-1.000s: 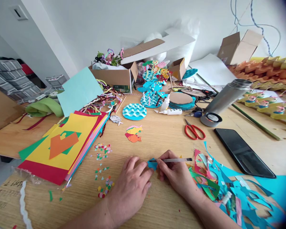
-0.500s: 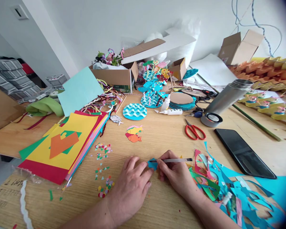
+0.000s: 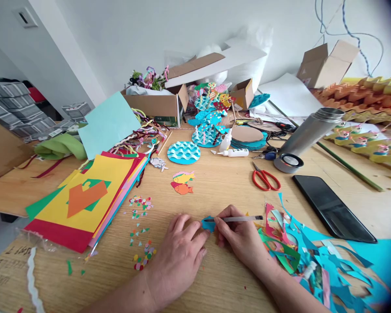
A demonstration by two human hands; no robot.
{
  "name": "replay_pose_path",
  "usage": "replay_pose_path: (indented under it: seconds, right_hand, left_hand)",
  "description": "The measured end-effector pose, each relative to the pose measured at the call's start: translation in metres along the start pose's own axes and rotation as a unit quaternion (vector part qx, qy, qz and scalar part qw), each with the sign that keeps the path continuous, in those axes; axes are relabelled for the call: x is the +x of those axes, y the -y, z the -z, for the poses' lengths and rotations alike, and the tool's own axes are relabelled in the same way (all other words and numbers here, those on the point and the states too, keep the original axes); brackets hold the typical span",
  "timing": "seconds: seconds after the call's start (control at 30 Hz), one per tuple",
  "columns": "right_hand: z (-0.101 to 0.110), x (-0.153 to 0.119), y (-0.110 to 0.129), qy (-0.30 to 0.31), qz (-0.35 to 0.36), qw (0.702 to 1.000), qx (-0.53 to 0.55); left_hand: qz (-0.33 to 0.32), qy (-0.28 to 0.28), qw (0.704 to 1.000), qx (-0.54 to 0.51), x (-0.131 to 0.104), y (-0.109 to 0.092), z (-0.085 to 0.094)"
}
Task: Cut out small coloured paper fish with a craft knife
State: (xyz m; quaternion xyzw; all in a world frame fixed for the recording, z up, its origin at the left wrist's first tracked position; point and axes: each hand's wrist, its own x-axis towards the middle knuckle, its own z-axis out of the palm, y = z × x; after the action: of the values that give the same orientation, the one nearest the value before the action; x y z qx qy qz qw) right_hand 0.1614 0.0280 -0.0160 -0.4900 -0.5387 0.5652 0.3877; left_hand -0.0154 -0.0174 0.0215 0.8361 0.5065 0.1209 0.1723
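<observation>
My right hand (image 3: 243,241) pinches a slim pen (image 3: 243,218), its tip on a small blue paper cutout (image 3: 207,224) lying on the table. The fingers of my left hand (image 3: 179,248) rest spread on the tabletop, fingertips at the cutout's near left edge, pressing beside or on it. The cutout's right side is partly covered by my right fingers, so its full outline is hidden. Beyond my hands lie several paper fish, among them an orange fish (image 3: 184,189) and a yellow fish (image 3: 183,177). Red-handled scissors (image 3: 265,179) lie open farther right.
Blue paper scraps (image 3: 313,248) spread beside my right forearm, near a black phone (image 3: 334,208). Small confetti pieces (image 3: 145,254) lie left of my left hand, by stacked coloured paper (image 3: 117,174). Farther back are a wavy blue disc (image 3: 183,153), a glue bottle (image 3: 236,152) and a steel flask (image 3: 309,132).
The view has shifted very slightly. Both hands, the pen and the blue cutout keep practically the same positions.
</observation>
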Motion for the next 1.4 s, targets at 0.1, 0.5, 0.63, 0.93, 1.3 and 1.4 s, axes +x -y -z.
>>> replay_pose_path:
  seconds: [0.1, 0.5, 0.63, 0.93, 1.3, 1.4]
  right_hand:
    - [0.0000, 0.0004, 0.0002, -0.001, -0.001, 1.000, -0.007]
    - [-0.0007, -0.0006, 0.0019, -0.002, 0.003, 1.000, -0.011]
    - [-0.0006, -0.0001, 0.0018, -0.002, 0.002, 1.000, -0.004]
    - [-0.0008, -0.0004, 0.0043, -0.004, 0.000, 1.000, -0.009]
    - [-0.0010, -0.0009, 0.0054, -0.009, -0.004, 1.000, -0.005]
    - [-0.0013, -0.0020, 0.0080, -0.009, -0.006, 1.000, -0.009]
  left_hand:
    - [0.000, 0.000, 1.000, -0.003, -0.0001, -0.0001, 0.0002]
    - [-0.005, -0.004, 1.000, 0.006, -0.0009, -0.0007, -0.0001]
    - [-0.003, -0.001, 1.000, 0.001, -0.0009, -0.0001, -0.0005]
    - [-0.004, -0.008, 1.000, 0.010, -0.0009, 0.0000, -0.0001]
    - [-0.002, -0.003, 1.000, 0.008, -0.0008, 0.0005, -0.0012]
    - [-0.003, -0.001, 1.000, 0.005, -0.0012, 0.0005, -0.0007]
